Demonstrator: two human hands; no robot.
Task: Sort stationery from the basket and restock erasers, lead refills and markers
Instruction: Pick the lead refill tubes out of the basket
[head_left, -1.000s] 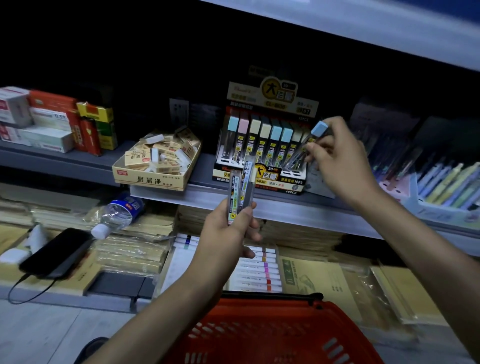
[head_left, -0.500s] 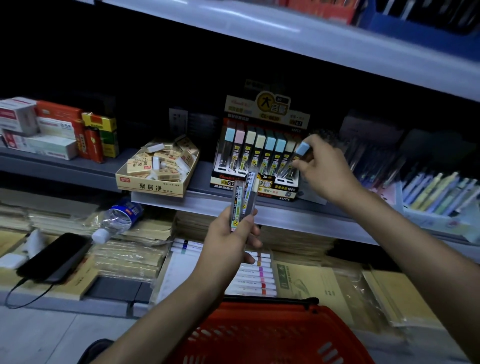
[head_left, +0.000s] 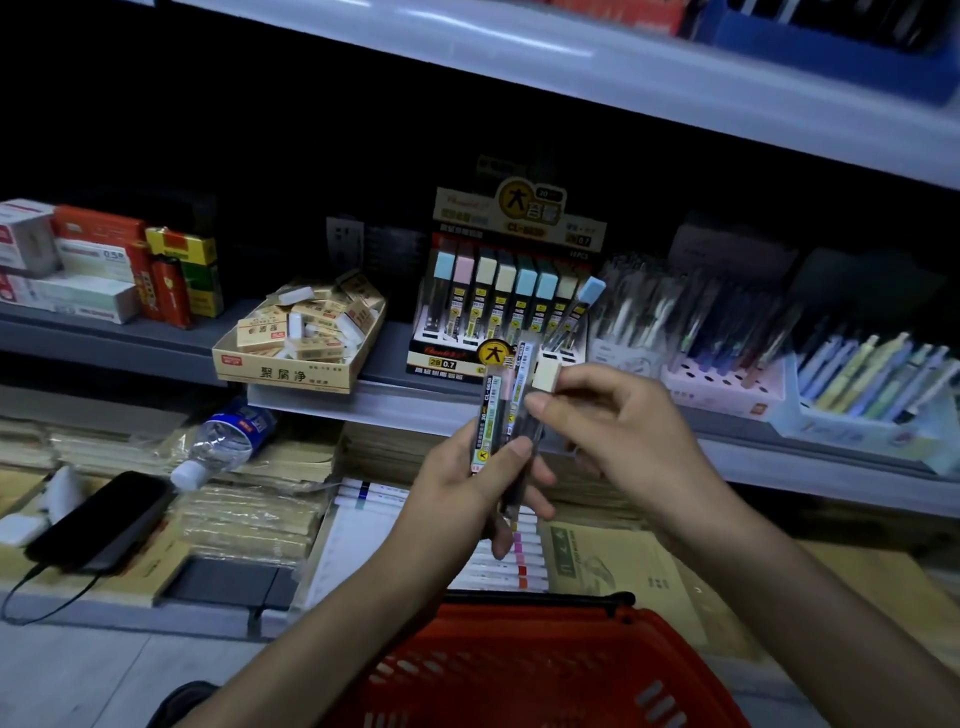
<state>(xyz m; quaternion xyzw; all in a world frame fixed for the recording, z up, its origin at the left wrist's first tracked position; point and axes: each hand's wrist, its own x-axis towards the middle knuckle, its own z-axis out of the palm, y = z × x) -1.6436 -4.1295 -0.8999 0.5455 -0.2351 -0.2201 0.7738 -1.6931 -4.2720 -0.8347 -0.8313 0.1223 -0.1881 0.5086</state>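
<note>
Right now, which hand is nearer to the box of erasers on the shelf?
Left. The left hand is below and right of the eraser box; the right hand is farther right.

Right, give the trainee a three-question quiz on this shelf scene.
1. True or false: the left hand grips a bunch of lead refills.
2. What colour is the cap that the right hand pinches? A) cream B) green C) red
3. Fill in: the eraser box sits to the ____ of the refill display.

Key: 1 true; 2 A; 3 left
</note>
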